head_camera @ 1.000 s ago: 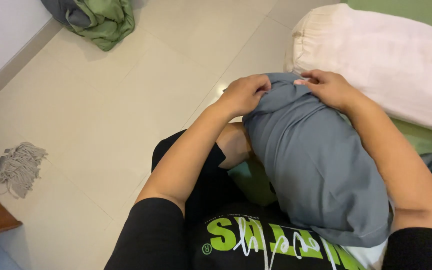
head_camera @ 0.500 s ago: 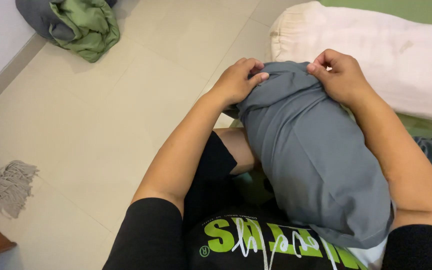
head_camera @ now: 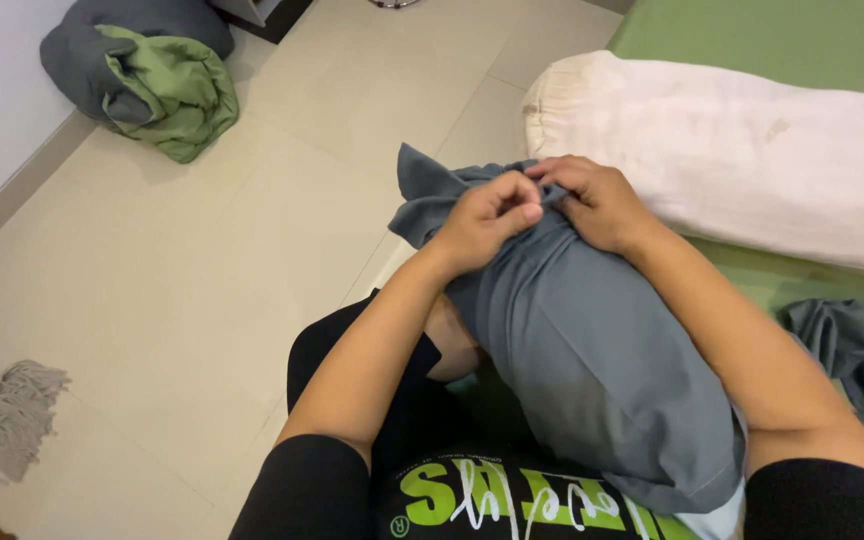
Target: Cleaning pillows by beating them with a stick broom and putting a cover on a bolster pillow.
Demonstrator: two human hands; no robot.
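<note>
Nearest the camera, a long bolster pillow in a grey-blue fabric cover (head_camera: 592,370) lies along the person's lap, its near end against the black shirt with green and white print (head_camera: 492,505) and its far end pointing away toward the floor.

At that far end both hands meet on the bunched mouth of the cover. The left hand (head_camera: 487,222) is closed, thumb against fingers, pinching a gather of cloth. The right hand (head_camera: 597,205) is closed over the cloth just beside it, the 2 hands touching. A loose flap of the cover (head_camera: 427,195) stands out to the left of the grip.

Handling judgement: the cover looks thin, soft and limp, likely to slide over the filling; the filling appears light and yielding. The gathered mouth, where the hands are, offers the firmest purchase; the smooth body below the grip would be hard to pinch.

Right of the grip and just beyond it lies a cream fabric bolster (head_camera: 742,165) on a green mattress sheet (head_camera: 782,40). Well left of the grip sit a frayed mop head (head_camera: 7,415) and, farther off, a heap of grey and green cloth (head_camera: 147,80) on the pale tiled floor (head_camera: 252,250).
</note>
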